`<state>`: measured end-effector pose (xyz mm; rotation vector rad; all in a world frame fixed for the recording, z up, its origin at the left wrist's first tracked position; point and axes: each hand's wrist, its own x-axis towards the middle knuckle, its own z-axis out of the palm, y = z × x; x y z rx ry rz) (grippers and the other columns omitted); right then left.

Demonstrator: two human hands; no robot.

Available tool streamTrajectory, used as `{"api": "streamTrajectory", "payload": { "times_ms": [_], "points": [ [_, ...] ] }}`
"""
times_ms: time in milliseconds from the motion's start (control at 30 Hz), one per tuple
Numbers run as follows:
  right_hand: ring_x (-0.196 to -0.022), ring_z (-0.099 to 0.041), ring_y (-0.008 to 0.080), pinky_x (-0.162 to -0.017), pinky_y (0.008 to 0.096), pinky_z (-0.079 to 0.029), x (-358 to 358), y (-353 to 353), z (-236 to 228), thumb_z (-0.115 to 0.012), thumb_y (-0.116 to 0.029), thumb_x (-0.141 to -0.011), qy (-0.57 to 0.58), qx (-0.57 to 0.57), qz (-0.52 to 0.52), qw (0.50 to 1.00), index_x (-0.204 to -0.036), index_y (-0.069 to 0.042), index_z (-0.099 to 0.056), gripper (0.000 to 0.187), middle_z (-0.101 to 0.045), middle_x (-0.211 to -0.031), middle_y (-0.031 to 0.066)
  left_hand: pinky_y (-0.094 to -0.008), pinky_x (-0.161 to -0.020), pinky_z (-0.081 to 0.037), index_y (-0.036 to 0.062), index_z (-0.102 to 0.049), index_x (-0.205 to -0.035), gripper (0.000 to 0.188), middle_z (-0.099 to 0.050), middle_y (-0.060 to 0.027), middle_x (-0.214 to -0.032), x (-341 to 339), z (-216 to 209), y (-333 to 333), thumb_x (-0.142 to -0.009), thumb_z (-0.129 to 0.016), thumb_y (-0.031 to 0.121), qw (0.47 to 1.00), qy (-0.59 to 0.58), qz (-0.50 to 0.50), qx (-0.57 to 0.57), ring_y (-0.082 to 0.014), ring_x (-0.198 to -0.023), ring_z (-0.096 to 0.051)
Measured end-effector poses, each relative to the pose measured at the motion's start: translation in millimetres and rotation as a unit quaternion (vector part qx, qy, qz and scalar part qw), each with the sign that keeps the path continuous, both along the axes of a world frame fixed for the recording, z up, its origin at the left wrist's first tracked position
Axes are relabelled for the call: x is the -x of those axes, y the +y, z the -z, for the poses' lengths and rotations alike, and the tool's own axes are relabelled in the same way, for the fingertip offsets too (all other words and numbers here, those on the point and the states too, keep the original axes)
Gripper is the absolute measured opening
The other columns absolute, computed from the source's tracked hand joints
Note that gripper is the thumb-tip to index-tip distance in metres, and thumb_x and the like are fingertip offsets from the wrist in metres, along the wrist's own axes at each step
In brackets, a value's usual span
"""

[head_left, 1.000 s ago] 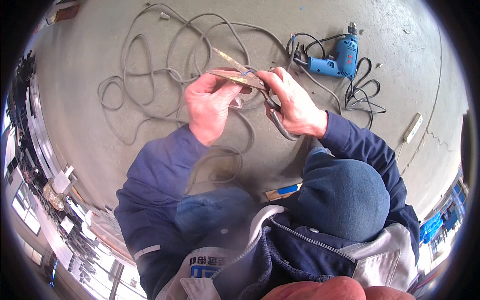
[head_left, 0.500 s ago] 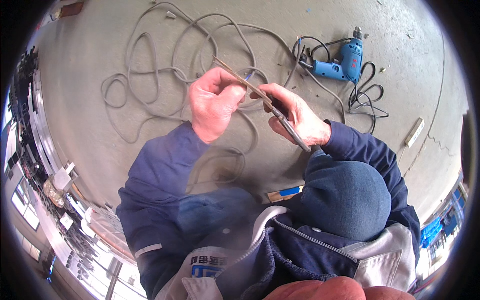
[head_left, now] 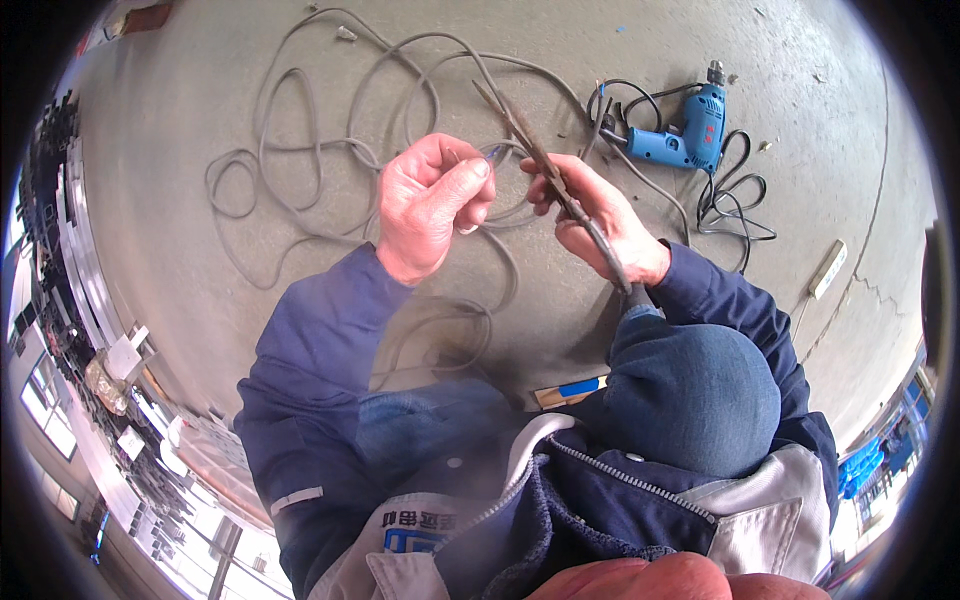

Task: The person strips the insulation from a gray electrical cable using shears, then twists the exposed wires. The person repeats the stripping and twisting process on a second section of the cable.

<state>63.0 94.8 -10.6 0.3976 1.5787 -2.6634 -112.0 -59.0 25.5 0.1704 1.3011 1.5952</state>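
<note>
My left hand is closed, thumb pressed to the fingers, pinching the end of a cable. A bit of blue wire shows just past the fingertips; the rest of that end is hidden in the hand. In my right hand is a long, worn, rusty-brown pair of scissors, its blades pointing away and to the left, slightly apart. The blades stand to the right of the wire, not touching it. One dark handle runs back toward my wrist; the fingers cover part of the other.
Grey cable lies in loose loops on the concrete floor. A blue power drill with a coiled black cord rests at the far right. A white power strip lies farther right. Near my knee is a blue-and-tan object.
My right hand has drawn the scissors to the right, away from my left hand, and their blades now point more directly away from me. The left hand has stayed nearly in place.
</note>
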Motion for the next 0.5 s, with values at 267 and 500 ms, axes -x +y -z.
{"api": "streamTrajectory", "payload": {
  "times_ms": [267,500],
  "points": [
    [-0.102,-0.054,0.0394,-0.086,0.0452,-0.046,2.1,0.7,9.0,-0.068,0.002,-0.067,0.054,-0.424,0.005,0.904,-0.140,-0.006,-0.045,0.078,-0.053,-0.113,0.0174,-0.0226,-0.048,-0.045,0.0009,-0.061,-0.101,0.011,-0.069,-0.0108,-0.082,-7.1,3.4,-0.6,-0.101,-0.053,0.009,0.999,-0.047,0.002,-0.022,-0.0115,-0.061,-0.061],
    [-0.096,-0.055,0.0364,-0.080,0.0454,-0.046,6.0,2.3,3.5,-0.071,0.000,-0.066,0.056,-0.495,0.024,0.867,-0.137,-0.008,-0.051,0.074,-0.054,-0.103,0.0144,-0.0272,-0.047,-0.046,-0.0017,-0.058,-0.112,0.019,-0.065,-0.0204,-0.079,-6.7,6.1,1.2,-0.101,-0.045,0.007,0.998,-0.045,0.038,-0.026,-0.0187,-0.055,-0.057]
  ]
}}
